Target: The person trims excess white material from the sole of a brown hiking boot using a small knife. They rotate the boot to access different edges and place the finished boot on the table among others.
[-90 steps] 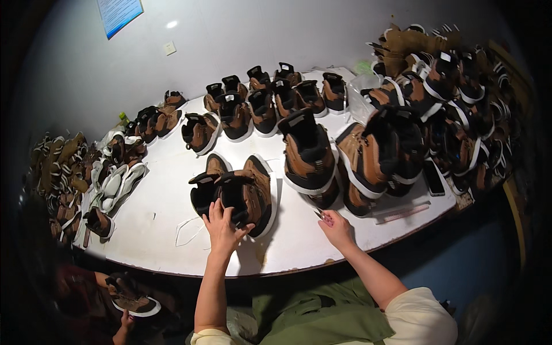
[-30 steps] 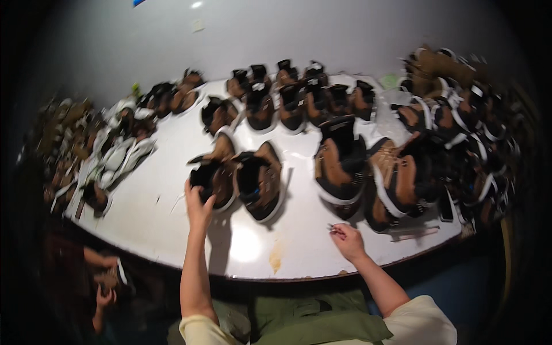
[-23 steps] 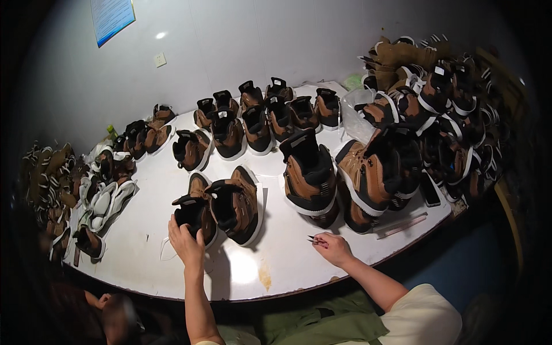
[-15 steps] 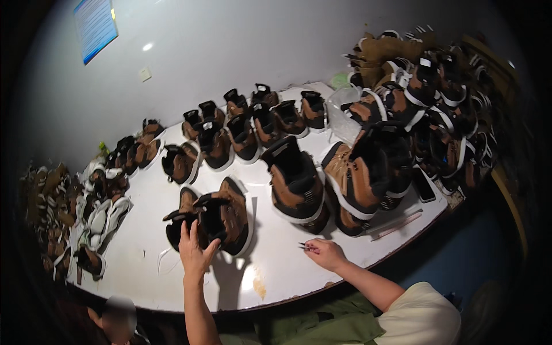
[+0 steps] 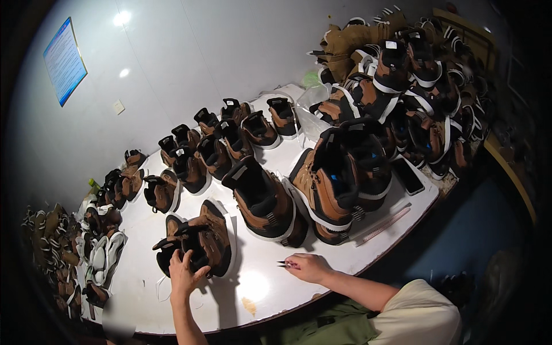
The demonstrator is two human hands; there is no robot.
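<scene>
My left hand (image 5: pixel 184 277) rests at the heel collars of a pair of brown and black boots (image 5: pixel 214 244) with pale soles. Its fingers and thumb are spread against the collars. To the right of that pair, my right hand (image 5: pixel 309 268) is closed around a small two-pointed tool (image 5: pixel 282 264) held low over the table. Two dark tips point left from the fingers; whether it is snips or tweezers I cannot tell. Past this hand, a larger-looking boot (image 5: pixel 263 210) and another brown boot (image 5: pixel 328 190) stand upright, heels towards me.
More boots (image 5: pixel 190 169) stand in rows at the back of the white table (image 5: pixel 138 287). Shoes are heaped at the far right (image 5: pixel 422 57) and left (image 5: pixel 103 259). A phone (image 5: pixel 407 175) and a clear ruler-like strip (image 5: pixel 382 224) lie near the right edge. A plastic bag (image 5: pixel 310 118) sits behind.
The whole view has shifted and tilted, so the table's things sit further left. My left hand stays at the boot collars, and my right hand still holds the small tool.
</scene>
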